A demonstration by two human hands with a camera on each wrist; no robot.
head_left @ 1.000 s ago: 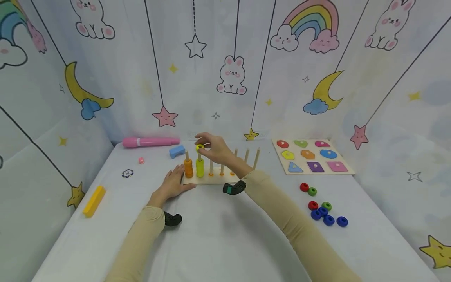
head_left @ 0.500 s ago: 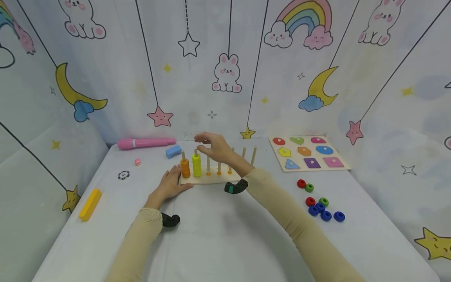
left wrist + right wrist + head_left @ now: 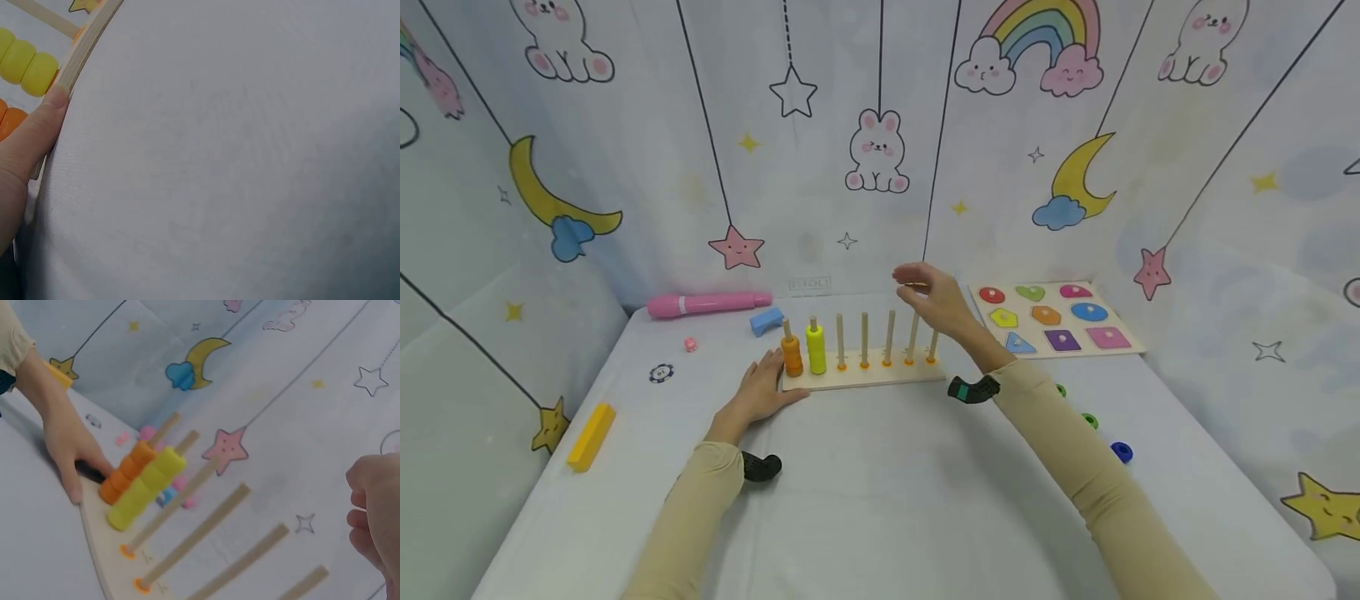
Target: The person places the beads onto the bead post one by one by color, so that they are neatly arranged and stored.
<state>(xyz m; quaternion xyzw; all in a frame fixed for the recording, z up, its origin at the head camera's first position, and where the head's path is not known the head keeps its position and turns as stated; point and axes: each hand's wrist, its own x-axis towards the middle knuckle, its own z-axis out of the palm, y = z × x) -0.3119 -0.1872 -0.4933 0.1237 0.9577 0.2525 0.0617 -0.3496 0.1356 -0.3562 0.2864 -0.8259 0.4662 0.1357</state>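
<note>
A wooden peg board (image 3: 865, 381) stands at the table's middle back with a row of upright pegs. Orange beads (image 3: 792, 357) are stacked on its leftmost peg and yellow beads (image 3: 816, 350) on the one beside it; the visible pegs further right carry no stacks. My left hand (image 3: 758, 396) holds the board's left end, its thumb (image 3: 39, 128) along the front edge and the other fingers at the end. Above the board's right side is my right hand (image 3: 943, 304), fingers loosely bent and nothing between them. The right wrist view shows part of this hand at its edge.
A shape puzzle (image 3: 1052, 321) lies back right. Green and blue beads, one blue bead (image 3: 1122, 452) among them, are partly hidden by the right forearm. At left are a pink microphone-like toy (image 3: 709, 305), a blue block (image 3: 767, 322), a poker chip (image 3: 661, 373) and a yellow bar (image 3: 591, 437).
My right hand lowered a yellow bead onto the second peg, let it go and moved right above the board. The left hand stays at the board's end. The head view shifted slightly.
</note>
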